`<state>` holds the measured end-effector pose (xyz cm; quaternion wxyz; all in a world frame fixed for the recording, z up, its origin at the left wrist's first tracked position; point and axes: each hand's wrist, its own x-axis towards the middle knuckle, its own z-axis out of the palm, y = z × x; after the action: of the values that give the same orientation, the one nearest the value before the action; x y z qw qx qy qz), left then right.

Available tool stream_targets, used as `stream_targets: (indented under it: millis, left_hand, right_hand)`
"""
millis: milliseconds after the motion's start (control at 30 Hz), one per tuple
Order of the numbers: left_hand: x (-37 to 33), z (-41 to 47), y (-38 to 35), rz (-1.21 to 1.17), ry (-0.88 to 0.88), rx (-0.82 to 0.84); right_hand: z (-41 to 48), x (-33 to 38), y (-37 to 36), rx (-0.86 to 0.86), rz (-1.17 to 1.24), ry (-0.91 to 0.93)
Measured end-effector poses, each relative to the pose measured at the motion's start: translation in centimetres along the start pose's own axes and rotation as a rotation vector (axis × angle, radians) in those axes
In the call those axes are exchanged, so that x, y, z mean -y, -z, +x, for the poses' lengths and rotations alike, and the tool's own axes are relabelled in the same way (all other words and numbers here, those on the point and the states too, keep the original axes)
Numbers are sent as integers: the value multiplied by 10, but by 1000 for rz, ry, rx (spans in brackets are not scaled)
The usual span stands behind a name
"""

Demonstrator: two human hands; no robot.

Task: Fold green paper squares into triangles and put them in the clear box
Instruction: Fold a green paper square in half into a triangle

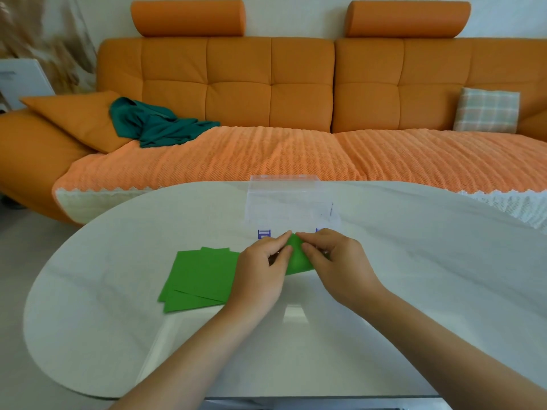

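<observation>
The left hand (pixel 260 258) and right hand (pixel 331 255) pinch one green sheet (pixel 297 258) just in front of the clear box (pixel 290 202). The corners should align before creasing. The stack of squares (pixel 201 276) lies left of the box.

Table (pixel 414 276), pale, rounded, glossy top with a bright reflection just below the hands. Sofa (pixel 266 93), orange, tufted back, set beyond the hands across the full width, with two cylindrical headrests (pixel 188 17) above, a ribbed peach throw (pixel 266 155) with white lace edging on the seat, an orange cushion (pixel 74 119) and a crumpled teal cloth (pixel 157 125) to the far left, and a plaid cushion (pixel 487 110) to the far right. Wall (pixel 296 16), off-white, behind the sofa; pale floor (pixel 26 247) to the left of the hands.
</observation>
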<state>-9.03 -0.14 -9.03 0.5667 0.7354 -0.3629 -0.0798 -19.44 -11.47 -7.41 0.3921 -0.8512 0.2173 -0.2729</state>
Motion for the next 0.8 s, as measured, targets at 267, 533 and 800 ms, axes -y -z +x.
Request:
stream_targets:
  millis: [267, 533, 800]
  left_hand:
    - [1, 0, 0, 7, -9, 33]
    - [-1, 0, 0, 25, -40, 67]
    - [0, 0, 2, 43, 12, 108]
  right_hand:
    - [4, 3, 8, 86, -92, -51]
    - [6, 5, 12, 117, -132, -68]
    - [13, 4, 13, 156, -3, -235]
